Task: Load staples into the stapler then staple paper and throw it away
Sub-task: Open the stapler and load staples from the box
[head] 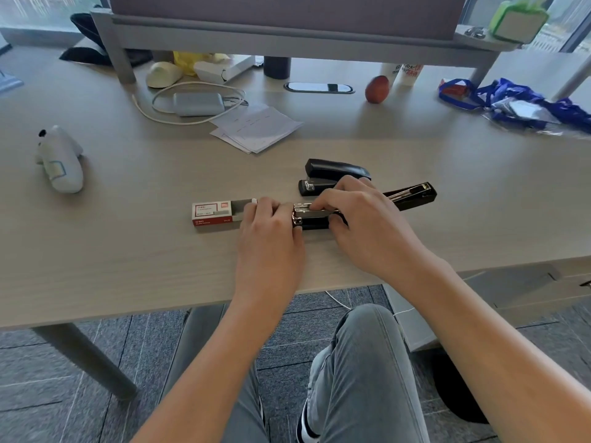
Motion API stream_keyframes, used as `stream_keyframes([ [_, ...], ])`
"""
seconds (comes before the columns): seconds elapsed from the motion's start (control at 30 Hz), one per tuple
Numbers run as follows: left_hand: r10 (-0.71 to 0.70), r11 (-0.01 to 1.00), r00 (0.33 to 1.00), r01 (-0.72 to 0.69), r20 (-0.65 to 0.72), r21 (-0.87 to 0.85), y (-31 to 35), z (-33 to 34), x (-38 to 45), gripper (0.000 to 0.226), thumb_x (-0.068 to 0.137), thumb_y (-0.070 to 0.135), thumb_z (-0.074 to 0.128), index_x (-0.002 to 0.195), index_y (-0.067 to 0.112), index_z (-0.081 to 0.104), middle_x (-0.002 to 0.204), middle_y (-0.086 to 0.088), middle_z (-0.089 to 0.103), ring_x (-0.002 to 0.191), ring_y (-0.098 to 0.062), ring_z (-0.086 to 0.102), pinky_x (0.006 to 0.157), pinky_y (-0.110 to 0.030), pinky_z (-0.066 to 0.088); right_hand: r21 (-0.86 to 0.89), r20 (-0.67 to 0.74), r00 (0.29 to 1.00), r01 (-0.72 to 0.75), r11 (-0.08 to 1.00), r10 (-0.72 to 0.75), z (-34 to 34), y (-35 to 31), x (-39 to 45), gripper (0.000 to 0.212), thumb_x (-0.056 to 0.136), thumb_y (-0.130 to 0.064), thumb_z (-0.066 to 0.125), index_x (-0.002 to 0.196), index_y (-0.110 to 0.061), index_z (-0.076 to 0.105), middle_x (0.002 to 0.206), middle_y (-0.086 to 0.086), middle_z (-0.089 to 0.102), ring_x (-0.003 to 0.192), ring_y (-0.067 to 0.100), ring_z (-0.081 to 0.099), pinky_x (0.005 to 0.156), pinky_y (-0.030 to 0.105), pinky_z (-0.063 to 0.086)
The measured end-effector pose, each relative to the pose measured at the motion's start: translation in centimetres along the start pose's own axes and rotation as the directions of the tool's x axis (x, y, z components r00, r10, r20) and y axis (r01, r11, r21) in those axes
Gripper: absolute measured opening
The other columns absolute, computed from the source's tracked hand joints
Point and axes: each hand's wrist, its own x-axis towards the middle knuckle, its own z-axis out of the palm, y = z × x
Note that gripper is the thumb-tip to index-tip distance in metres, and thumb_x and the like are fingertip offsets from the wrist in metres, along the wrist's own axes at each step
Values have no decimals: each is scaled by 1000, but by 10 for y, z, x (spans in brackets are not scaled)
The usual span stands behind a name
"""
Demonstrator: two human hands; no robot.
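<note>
A black stapler (315,218) lies on the desk with its lid (412,195) swung open to the right and its metal staple channel bare. My left hand (271,233) grips the stapler's front end. My right hand (358,215) rests over the channel, fingertips pinched on it; any staples under them are hidden. A red and white staple box (212,212) lies half slid open just left of my left hand. A second black stapler (332,175) sits shut behind my right hand. Sheets of paper (256,127) lie farther back.
A white charger with cable (198,103), a white toy (60,158), an apple (377,89) and a blue bag (511,100) lie around the desk (128,251). A shelf riser (287,36) spans the back. My knees are under the desk's near edge.
</note>
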Motion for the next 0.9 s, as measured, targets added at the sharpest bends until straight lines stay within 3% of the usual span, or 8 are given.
stream_keyframes([
  [0.2,28,1000,999,-28,-17,7,2,0,-1,49,92,13,63,139,15,52,118,-7,57,110,-25,45,97,-40,41,103,-169,983,-60,993,77,2,7,-16,25,93,-13,64,114,-22,75,107,-3,65,106,19,59,92,32,47],
  [0.33,43,999,999,-43,0,22,0,2,-1,48,94,16,60,141,21,52,114,-5,55,106,-20,42,94,-37,41,319,-271,865,-334,887,423,-2,16,-34,6,94,-30,67,90,-27,71,85,-11,70,78,9,64,79,17,47],
  [0.43,50,998,999,-50,-1,27,0,2,-1,47,94,15,60,140,20,53,116,-5,56,107,-21,44,96,-37,41,536,-143,700,-539,650,699,-12,29,-43,21,92,-45,68,89,-25,65,87,-3,74,69,15,67,69,37,57],
  [0.53,64,998,998,-64,-2,25,0,3,-1,47,94,13,59,140,18,54,120,-5,62,111,-25,47,101,-42,42,780,140,581,-564,272,802,-22,36,-50,29,95,-38,71,109,-16,60,104,4,75,59,15,72,42,28,50],
  [0.6,67,997,998,-67,-1,24,0,3,-2,46,94,12,59,139,17,54,122,-4,65,112,-26,48,104,-45,41,873,247,581,-481,83,776,-26,38,-50,28,96,-29,72,111,-10,59,105,7,74,63,19,77,38,25,53],
  [0.7,69,997,998,-69,1,23,-1,4,-1,46,94,11,59,139,17,55,121,-4,67,113,-28,49,107,-48,40,929,272,601,-367,-43,752,-24,41,-41,19,96,-19,71,109,-9,62,100,9,74,66,20,78,43,25,58],
  [0.8,71,997,997,-71,6,22,-2,5,0,46,94,10,60,139,17,56,120,-4,68,112,-28,49,108,-48,39,947,222,626,-320,-13,747,-19,43,-31,8,97,-18,69,104,-18,66,101,6,77,59,13,72,42,22,54],
  [0.9,94,996,996,-94,-3,3,-1,5,-1,48,93,5,60,140,14,54,118,-6,68,110,-25,49,111,-46,37,894,1,721,-311,322,692,-12,46,-23,7,96,-24,70,98,-30,70,84,-15,74,67,6,66,50,22,51],
])
